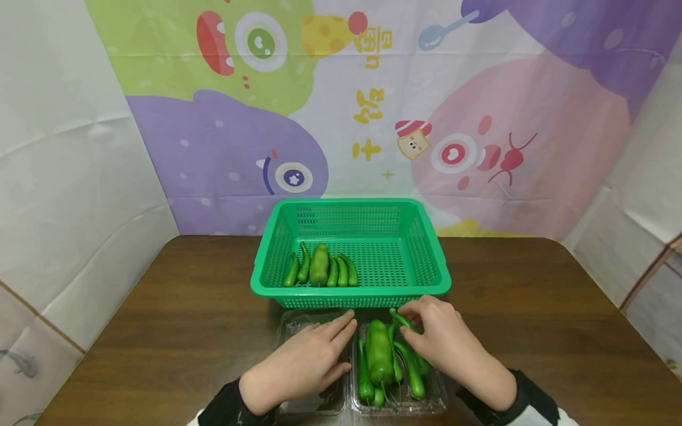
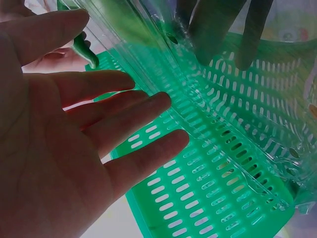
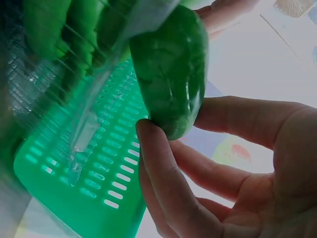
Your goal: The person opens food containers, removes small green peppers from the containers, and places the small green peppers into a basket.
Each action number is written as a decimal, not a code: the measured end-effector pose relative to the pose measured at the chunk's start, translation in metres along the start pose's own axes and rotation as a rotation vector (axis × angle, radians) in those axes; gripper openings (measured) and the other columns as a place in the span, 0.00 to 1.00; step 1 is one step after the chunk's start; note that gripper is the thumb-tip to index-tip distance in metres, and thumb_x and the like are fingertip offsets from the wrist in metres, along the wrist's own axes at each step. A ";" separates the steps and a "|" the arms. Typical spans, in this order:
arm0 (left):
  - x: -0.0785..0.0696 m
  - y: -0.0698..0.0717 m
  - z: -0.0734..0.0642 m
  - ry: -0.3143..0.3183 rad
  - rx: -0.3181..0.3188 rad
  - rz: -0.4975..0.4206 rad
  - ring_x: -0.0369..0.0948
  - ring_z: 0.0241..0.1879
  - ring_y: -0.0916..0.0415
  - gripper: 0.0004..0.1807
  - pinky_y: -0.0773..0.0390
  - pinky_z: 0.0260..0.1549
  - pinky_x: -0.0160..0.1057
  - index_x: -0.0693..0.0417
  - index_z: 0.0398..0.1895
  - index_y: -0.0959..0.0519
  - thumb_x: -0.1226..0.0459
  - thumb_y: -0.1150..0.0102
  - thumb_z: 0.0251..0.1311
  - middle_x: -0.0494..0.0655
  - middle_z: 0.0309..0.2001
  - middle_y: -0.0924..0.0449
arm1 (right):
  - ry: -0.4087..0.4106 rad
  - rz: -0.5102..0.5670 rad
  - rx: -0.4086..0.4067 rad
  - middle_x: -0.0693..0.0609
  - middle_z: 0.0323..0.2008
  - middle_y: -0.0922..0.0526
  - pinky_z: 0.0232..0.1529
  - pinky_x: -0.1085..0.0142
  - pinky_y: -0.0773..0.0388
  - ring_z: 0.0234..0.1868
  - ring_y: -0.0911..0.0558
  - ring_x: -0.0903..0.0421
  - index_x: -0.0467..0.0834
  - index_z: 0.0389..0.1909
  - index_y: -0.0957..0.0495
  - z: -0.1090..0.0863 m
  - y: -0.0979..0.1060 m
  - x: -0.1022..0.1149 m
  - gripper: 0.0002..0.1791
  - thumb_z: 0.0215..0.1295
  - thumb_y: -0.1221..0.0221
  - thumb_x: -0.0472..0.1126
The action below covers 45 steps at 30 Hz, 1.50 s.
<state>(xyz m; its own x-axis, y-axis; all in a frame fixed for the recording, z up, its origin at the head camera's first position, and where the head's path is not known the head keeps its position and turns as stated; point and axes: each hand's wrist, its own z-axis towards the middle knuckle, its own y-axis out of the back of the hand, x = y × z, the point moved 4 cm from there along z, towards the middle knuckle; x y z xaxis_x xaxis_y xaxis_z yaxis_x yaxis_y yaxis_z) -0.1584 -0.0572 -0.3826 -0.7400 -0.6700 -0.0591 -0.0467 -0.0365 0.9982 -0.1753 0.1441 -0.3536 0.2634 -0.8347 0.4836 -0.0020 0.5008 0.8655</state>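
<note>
In the head view, a clear plastic box (image 1: 438,402) holds several green peppers, among them a thick one (image 1: 379,352). My right hand (image 1: 444,331) is at the box's far right corner and pinches a slim green pepper (image 1: 403,320) between thumb and fingers. The right wrist view shows the held pepper (image 3: 173,74) close up, its end between the fingertips. My left hand (image 1: 306,362) lies over the box's clear lid (image 1: 290,322), fingers extended. In the left wrist view the left hand (image 2: 84,134) holds nothing; whether it touches the lid, I cannot tell.
Just behind the box stands a green slotted basket (image 1: 351,291). Several peppers lie side by side in its left half, with a thick one (image 1: 319,266) among them. The brown wooden table (image 1: 176,331) runs up to a cartoon-printed cloth (image 1: 373,118).
</note>
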 end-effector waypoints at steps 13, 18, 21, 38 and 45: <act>-0.001 -0.001 0.000 -0.001 -0.004 -0.006 0.46 0.60 0.28 0.35 0.24 0.54 0.46 0.57 0.71 0.40 0.49 0.49 0.67 0.54 0.71 0.42 | 0.047 0.013 -0.020 0.53 0.32 0.20 0.29 0.69 0.22 0.31 0.20 0.62 0.44 0.38 0.16 0.009 0.006 0.008 0.10 0.52 0.33 0.35; -0.001 -0.001 -0.001 0.009 -0.003 -0.013 0.46 0.61 0.29 0.35 0.24 0.54 0.46 0.57 0.71 0.40 0.49 0.49 0.67 0.53 0.72 0.43 | 0.060 0.014 -0.015 0.52 0.33 0.19 0.32 0.67 0.21 0.33 0.20 0.61 0.44 0.39 0.16 0.015 0.008 0.012 0.10 0.53 0.33 0.37; -0.001 -0.002 -0.002 0.013 -0.008 -0.010 0.46 0.62 0.29 0.35 0.24 0.54 0.46 0.57 0.71 0.40 0.49 0.49 0.67 0.53 0.72 0.43 | 0.063 0.012 -0.004 0.52 0.34 0.18 0.33 0.66 0.21 0.33 0.20 0.60 0.44 0.38 0.16 0.019 0.009 0.015 0.10 0.54 0.34 0.37; 0.000 -0.002 -0.002 0.004 -0.016 0.002 0.46 0.61 0.28 0.35 0.24 0.54 0.46 0.57 0.71 0.40 0.49 0.49 0.67 0.53 0.71 0.42 | 0.115 -0.004 0.030 0.48 0.38 0.18 0.35 0.63 0.20 0.36 0.18 0.55 0.41 0.42 0.17 0.050 0.022 0.027 0.11 0.58 0.38 0.36; 0.001 -0.002 -0.001 -0.002 -0.003 -0.002 0.45 0.60 0.28 0.35 0.24 0.54 0.45 0.56 0.71 0.41 0.49 0.49 0.67 0.53 0.72 0.42 | 0.138 0.000 0.039 0.47 0.36 0.16 0.37 0.62 0.19 0.37 0.18 0.53 0.39 0.42 0.17 0.068 0.027 0.031 0.11 0.59 0.40 0.35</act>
<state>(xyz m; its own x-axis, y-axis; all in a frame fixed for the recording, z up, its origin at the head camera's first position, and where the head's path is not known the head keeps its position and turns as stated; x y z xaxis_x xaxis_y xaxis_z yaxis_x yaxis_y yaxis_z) -0.1581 -0.0584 -0.3843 -0.7416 -0.6680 -0.0611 -0.0464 -0.0398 0.9981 -0.2331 0.1157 -0.3061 0.3935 -0.7941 0.4631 -0.0385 0.4891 0.8714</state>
